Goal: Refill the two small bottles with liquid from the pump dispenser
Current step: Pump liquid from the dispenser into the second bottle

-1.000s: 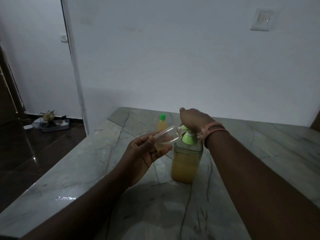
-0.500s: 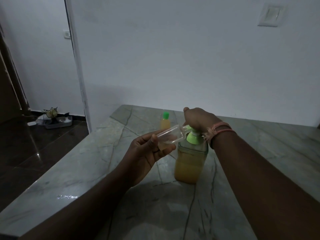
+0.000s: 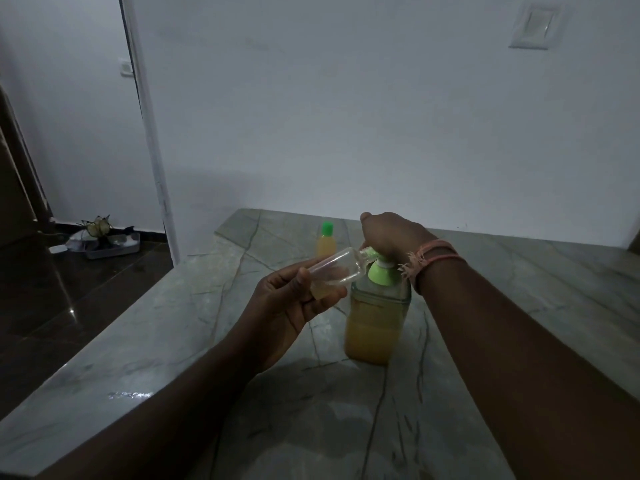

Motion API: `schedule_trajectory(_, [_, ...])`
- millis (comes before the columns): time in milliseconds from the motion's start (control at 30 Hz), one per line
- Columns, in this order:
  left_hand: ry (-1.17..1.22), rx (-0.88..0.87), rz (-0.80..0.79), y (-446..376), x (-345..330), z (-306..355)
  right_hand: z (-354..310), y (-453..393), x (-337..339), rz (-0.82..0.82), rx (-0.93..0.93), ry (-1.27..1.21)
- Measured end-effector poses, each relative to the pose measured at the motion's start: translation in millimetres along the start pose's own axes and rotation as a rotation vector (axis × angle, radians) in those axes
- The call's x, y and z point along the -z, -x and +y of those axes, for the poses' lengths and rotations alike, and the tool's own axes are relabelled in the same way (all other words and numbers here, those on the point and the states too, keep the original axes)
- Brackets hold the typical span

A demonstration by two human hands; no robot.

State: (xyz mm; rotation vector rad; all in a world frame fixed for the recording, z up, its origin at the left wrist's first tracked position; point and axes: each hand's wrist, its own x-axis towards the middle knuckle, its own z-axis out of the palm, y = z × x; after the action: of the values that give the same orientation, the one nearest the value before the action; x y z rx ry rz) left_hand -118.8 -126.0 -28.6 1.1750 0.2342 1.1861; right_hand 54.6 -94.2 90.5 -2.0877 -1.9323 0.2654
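On the marble table (image 3: 173,323), the pump dispenser (image 3: 375,323) stands w/ right hand (image 3: 391,237) curled over its pump head, apparently pressing. Left hand (image 3: 284,306) grips a tilted clear small bottle (image 3: 334,271), mouth at nozzle. Capped small bottle (image 3: 325,242) stands behind.

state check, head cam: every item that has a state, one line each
small clear bottle: uncapped, tilted, mouth at the nozzle, a little yellow liquid inside
left hand: holds the small clear bottle
right hand: rests on top of the pump head
pump dispenser: upright on the counter, roughly half full
capped small bottle: upright, green cap on, filled with yellow liquid
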Motion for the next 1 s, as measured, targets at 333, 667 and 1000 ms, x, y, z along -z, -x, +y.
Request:
schedule_trajectory(333, [-0.010, -0.004, -0.013, -1.9, 2.7, -1.0, -4.2, -1.0, 1.4, 0.025, -0.039, -0.065])
schedule_trajectory(667, [-0.005, -0.009, -0.026, -1.6, 2.6, -1.1, -4.8, -1.1, 7.0, 0.000, -0.015, -0.026])
schedule_trajectory(1000, [0.004, -0.007, -0.022, -0.1, -1.0, -0.4, -6.0, 0.5, 7.6, -0.037, -0.037, 0.006])
